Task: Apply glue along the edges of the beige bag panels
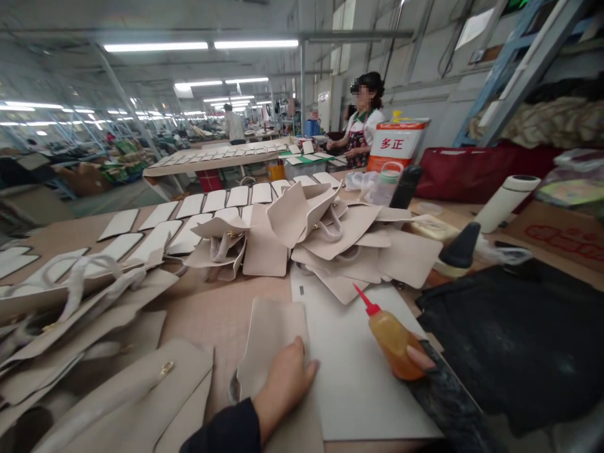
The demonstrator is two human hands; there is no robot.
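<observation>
1. Fingers of the right hand (419,360) were closed around a squeeze bottle (394,343), mostly hidden behind it; only a fingertip or thumb showed clearly at its side.
2. That bottle held an amber liquid and was tilted over a pale board (363,396), its red nozzle (365,301) pointing up and leftward, towards the heaped pieces.
3. Fingers of the left hand (285,377) were bent and laid on a beige panel (276,327); whether they pinched it or merely pressed it, I could not tell.
4. This panel lay in front of the person, along the left edge of the pale board, and its own left edge curled up.
5. Beyond the board stood a white-and-orange tin (396,148) with a yellow cap; its contents were hidden.
6. Beside the tin was a see-through jar (389,179) with something greenish low down, too small to make out.
7. Farther right, a pale flask (506,204) leaned in view with its top on, so its inside was hidden.
8. Near the right edge, a clear plastic bag (573,182) held something yellow-green.
9. Beige bag pieces (325,236) with wrapped handles were heaped at the board's far end.
</observation>
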